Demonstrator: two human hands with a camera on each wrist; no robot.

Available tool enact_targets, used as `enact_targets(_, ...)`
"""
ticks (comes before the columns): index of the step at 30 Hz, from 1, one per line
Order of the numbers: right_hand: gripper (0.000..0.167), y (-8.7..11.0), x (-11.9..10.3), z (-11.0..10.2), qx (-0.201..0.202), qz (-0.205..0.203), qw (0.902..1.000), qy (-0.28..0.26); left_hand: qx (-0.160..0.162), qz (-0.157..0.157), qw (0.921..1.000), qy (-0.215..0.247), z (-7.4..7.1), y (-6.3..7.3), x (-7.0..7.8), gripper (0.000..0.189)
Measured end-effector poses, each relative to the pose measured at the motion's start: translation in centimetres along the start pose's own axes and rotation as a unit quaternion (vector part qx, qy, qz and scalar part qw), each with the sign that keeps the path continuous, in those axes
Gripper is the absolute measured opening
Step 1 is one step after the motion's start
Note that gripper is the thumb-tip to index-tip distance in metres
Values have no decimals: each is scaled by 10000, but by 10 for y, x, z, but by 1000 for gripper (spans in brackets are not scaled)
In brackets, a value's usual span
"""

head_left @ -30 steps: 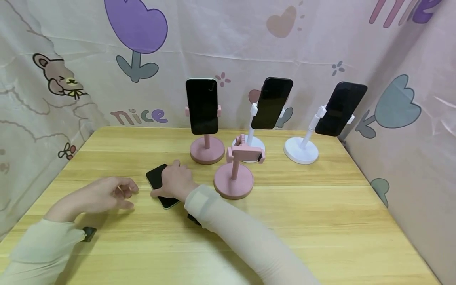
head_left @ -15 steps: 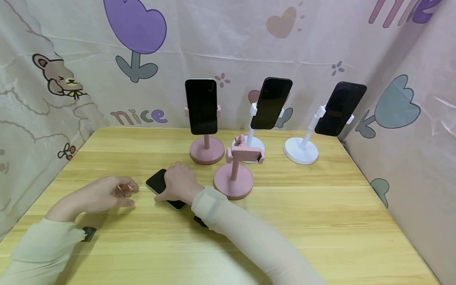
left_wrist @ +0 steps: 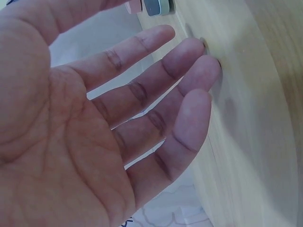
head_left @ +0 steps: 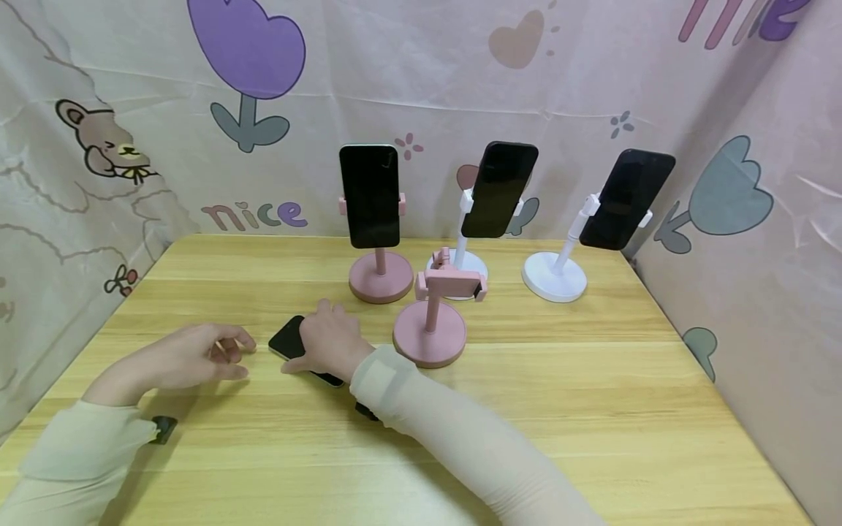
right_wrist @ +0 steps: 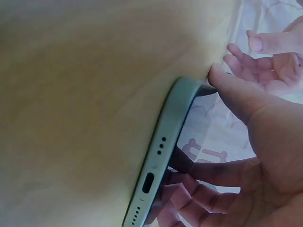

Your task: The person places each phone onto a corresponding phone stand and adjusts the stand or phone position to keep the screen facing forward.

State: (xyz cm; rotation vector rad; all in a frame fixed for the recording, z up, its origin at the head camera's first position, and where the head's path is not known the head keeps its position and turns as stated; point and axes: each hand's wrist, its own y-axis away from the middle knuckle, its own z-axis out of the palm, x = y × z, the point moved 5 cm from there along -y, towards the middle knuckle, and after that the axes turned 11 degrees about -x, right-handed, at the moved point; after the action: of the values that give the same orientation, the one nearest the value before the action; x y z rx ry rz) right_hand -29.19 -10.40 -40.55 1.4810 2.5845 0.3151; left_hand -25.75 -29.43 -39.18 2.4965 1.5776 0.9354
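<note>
My right hand [head_left: 327,342] spans a black-screened smartphone [head_left: 286,339] on the wooden table, thumb at one long edge and fingers at the opposite one. Part of the screen is hidden under this hand. In the right wrist view the phone's pale green end [right_wrist: 163,151] shows its charging port and speaker holes, close to the tabletop. To the left, my left hand [head_left: 180,358] holds nothing; its fingers are loosely bent. The left wrist view shows its bare palm [left_wrist: 71,142], with fingertips near the table surface.
Right of the phone stands a pink phone stand [head_left: 430,332] with a bare clamp. Behind it are a pink stand [head_left: 380,277] holding a phone [head_left: 370,196] and two white stands [head_left: 555,277] holding tilted phones [head_left: 627,199]. A printed curtain [head_left: 421,73] backs the table [head_left: 592,409].
The phone has turned counterclockwise on the table under my right hand, its near end swinging right. My right hand moved slightly right with it. The left hand stayed in place.
</note>
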Motion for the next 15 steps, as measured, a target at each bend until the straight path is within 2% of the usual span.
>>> enact_targets(4, 60, -2, 0, 2, 28, -78, 9999, -85, -31, -51, 10000, 31, 0, -2, -2, 40)
enact_targets(15, 62, -5, 2, 2, 67, -294, 9994, -187, -53, -68, 9999, 100, -2, -5, -4, 45)
